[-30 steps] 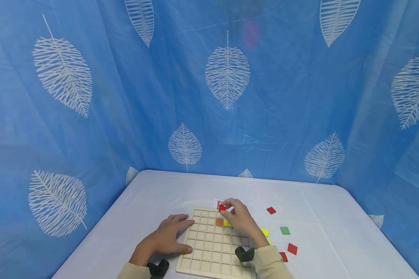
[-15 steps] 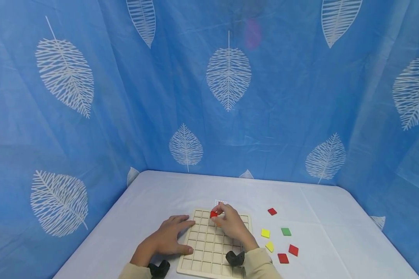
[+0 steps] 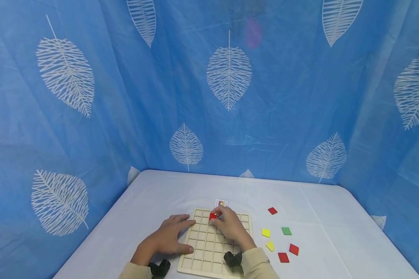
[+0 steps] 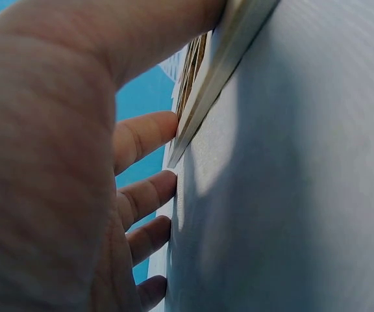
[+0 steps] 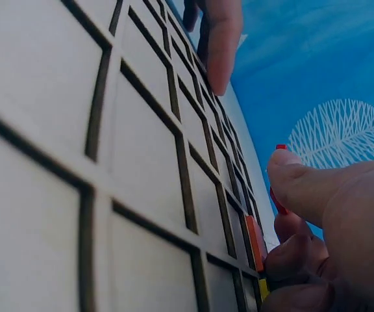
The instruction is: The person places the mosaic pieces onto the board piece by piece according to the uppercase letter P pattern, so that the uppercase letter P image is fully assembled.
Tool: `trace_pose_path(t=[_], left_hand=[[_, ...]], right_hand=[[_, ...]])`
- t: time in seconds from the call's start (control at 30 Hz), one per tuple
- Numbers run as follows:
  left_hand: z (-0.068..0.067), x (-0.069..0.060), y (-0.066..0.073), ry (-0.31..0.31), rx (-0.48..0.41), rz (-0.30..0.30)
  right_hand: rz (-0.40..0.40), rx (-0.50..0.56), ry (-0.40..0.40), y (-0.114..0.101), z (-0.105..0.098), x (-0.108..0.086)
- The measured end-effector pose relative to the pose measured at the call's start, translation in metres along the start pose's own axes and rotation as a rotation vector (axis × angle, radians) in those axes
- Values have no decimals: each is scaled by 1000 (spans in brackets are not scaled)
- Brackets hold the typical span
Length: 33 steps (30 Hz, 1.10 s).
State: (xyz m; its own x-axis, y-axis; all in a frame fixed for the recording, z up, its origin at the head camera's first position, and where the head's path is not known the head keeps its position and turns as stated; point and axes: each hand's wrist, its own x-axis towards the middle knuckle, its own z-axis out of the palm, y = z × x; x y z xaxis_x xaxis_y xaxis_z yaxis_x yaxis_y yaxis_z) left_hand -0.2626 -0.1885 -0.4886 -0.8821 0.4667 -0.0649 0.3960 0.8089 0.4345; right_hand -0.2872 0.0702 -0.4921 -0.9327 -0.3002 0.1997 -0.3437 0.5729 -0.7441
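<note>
A pale wooden grid board (image 3: 207,245) lies on the white table. The right hand (image 3: 230,224) pinches a red square tile (image 3: 213,216) between thumb and fingers over the board's far part; the right wrist view shows the tile edge-on at the thumb tip (image 5: 284,156). Below that hand, an orange tile (image 5: 255,244) and a bit of a yellow tile (image 5: 263,289) sit on the board. With fingers spread, the left hand (image 3: 169,235) rests at the board's left edge; its thumb and index finger touch the rim (image 4: 206,94), and it holds nothing.
Right of the board lie several loose tiles: red (image 3: 272,210), green (image 3: 286,231), yellow (image 3: 265,232), another yellow (image 3: 270,245) and two more red ones (image 3: 293,249). A small printed grid card (image 3: 221,202) is beyond the board. Blue leaf-patterned cloth (image 3: 265,116) surrounds the table.
The right hand has moved left and slightly nearer with the red tile, uncovering loose tiles on the right. The left hand has stayed at the board's edge.
</note>
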Motion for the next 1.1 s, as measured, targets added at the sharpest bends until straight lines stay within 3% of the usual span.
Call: trace_pose_path(t=[0.27,0.83,1.1], left_hand=[[-1,-2,-2,3,-6,0],[-3,-4,-3,8,1,1],[-1,-2,0,17,1,34]], right_hand=[[4,-99,22,0,6,2],[52,-140,43,-5,11,4],[50,-167,60,-3,9,2]])
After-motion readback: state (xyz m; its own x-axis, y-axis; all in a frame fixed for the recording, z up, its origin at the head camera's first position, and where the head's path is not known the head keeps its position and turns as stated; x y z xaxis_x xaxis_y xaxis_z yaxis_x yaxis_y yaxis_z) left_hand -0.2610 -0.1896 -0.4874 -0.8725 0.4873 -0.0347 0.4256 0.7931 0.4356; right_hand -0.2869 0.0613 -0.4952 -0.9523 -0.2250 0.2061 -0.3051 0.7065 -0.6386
